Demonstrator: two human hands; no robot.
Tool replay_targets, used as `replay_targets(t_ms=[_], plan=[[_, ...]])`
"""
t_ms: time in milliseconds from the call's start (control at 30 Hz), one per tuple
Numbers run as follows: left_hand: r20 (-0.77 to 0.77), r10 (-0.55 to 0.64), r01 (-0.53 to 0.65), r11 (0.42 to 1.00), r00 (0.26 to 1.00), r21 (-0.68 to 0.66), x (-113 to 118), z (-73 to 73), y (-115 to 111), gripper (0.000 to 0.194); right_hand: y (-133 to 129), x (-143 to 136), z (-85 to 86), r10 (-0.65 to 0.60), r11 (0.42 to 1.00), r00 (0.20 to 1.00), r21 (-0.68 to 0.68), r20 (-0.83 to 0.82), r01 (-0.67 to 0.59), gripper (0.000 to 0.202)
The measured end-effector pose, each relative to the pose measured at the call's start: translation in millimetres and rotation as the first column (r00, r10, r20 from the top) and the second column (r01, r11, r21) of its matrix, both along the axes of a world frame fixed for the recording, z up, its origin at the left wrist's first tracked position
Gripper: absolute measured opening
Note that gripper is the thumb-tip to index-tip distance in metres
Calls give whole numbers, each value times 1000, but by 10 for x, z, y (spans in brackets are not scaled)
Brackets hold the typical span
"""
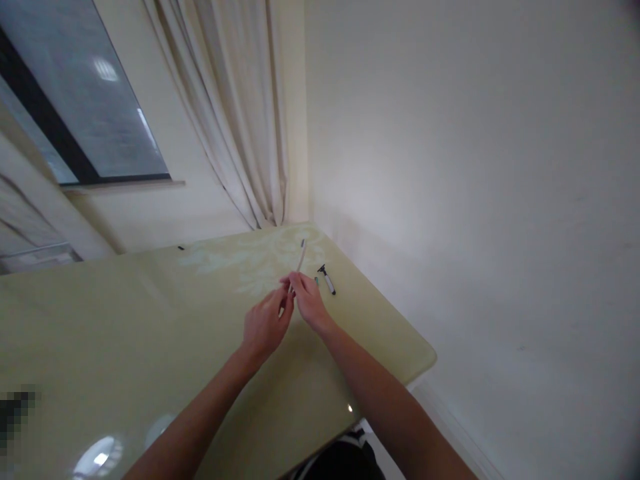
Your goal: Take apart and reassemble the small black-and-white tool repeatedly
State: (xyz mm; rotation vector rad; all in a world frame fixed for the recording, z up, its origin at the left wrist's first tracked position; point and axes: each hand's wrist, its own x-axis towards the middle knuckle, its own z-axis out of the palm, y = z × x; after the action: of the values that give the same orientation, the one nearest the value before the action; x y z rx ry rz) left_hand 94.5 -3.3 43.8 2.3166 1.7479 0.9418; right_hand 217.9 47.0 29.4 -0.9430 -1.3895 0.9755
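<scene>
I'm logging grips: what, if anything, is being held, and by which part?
A toothbrush, by the near end of its handle, in the left hand and right hand.

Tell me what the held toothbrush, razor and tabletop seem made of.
Toothbrush: likely plastic, pale slim handle; finish unclear.
Razor: probably plastic, perhaps part metal; grey with black ends; finish unclear too.
Tabletop: perhaps glass or lacquer, glossy with bright reflections.

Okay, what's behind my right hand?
A toothbrush, a small greenish item and a razor show beyond your right hand. Whatever the hand covers, including part of the toothbrush handle, can't be seen.
</scene>
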Motion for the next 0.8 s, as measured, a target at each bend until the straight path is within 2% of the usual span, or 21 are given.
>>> replay_targets(t_ms=[133,200,267,367,467,567,700,800], plan=[[157,-204,215,975,966,-55,186,-143,318,42,170,164,-32,-234,969,949,-131,-209,210,52],[161,-181,197,976,970,-91,275,-233,539,40,277,298,-62,-355,932,902,-162,-245,323,52],[85,-107,119,981,991,-151,373,-322,749,36,354,414,-98,-421,904,874,-186,-242,384,53],[35,-31,38,971,999,-235,514,-434,960,55,392,506,-134,-405,901,874,-278,-269,332,58],[26,-12,18,962,1000,-273,597,-511,1039,41,378,510,-140,-363,901,878,-357,-311,246,60],[60,-27,41,966,998,-254,580,-548,1057,31,367,490,-149,-330,907,895,-363,-300,213,63],[159,-82,118,965,984,-235,340,-538,1007,26,354,464,-186,-295,935,932,-265,-209,236,64],[256,-97,160,959,962,-236,-41,-520,836,28,294,384,-185,-239,963,965,-152,-109,222,60]])
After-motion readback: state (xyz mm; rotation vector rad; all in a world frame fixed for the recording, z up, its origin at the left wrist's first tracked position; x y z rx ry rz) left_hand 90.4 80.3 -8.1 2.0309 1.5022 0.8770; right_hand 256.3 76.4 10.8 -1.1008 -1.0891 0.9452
